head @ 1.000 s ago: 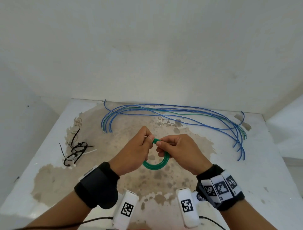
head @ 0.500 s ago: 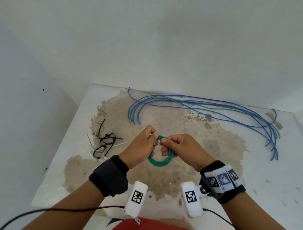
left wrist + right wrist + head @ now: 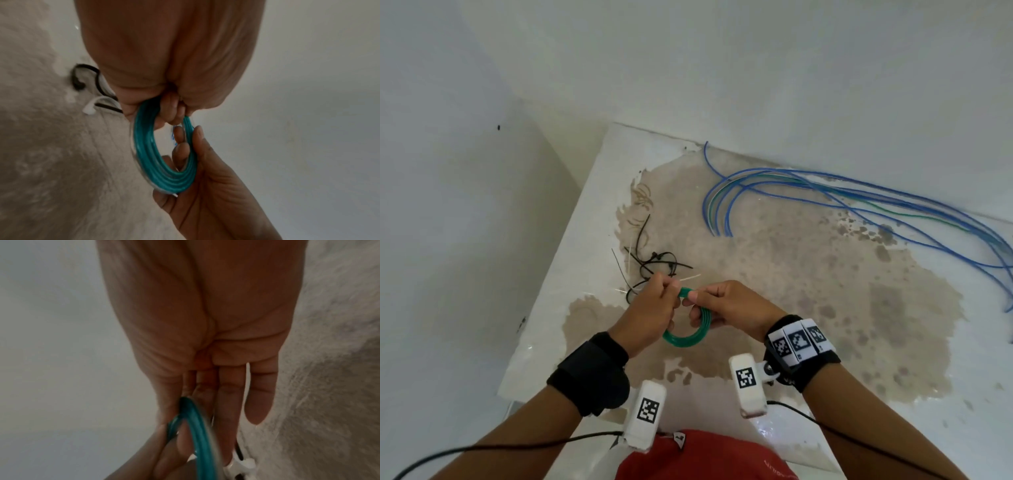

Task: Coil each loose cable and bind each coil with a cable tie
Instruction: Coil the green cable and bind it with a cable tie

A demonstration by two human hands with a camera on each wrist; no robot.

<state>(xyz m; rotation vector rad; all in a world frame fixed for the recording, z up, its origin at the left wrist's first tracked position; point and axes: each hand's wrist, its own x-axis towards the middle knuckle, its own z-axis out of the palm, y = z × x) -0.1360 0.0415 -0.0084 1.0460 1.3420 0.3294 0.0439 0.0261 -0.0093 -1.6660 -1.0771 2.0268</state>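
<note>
Hands meet above the desk (image 3: 825, 359), both holding 1 green coil (image 3: 690, 337) of cable. The left hand (image 3: 650, 315) pinches the top of the coil, its fingers curled tight around the strands; in the left wrist view the coil (image 3: 156, 160) hangs below those curled fingers as several stacked turns. The right hand (image 3: 729, 308) closes its grip on the same top arc from the opposite side, thumb and forefinger pressed together on the cable, with the remaining fingers passing through and behind the ring. In the right wrist view the coil (image 3: 197, 431) is seen edge-on beneath the right hand (image 3: 205, 337), blurred, so the exact finger contact there cannot be told. The coil is lifted clear of the desk, directly between the 2 grips.

Just beyond the left grip, on the desk, lies a small heap of cable ties (image 3: 654, 263), black and white, tangled together; a white tie head and black loops also show behind the left hand (image 3: 164, 56) in the left wrist view. Well beyond the right grip, toward the wall (image 3: 756, 68), loose blue cables (image 3: 859, 198) lie spread in long curves, with 1 green strand among them. The desk surface is white with a large worn brown patch beneath both grips.
</note>
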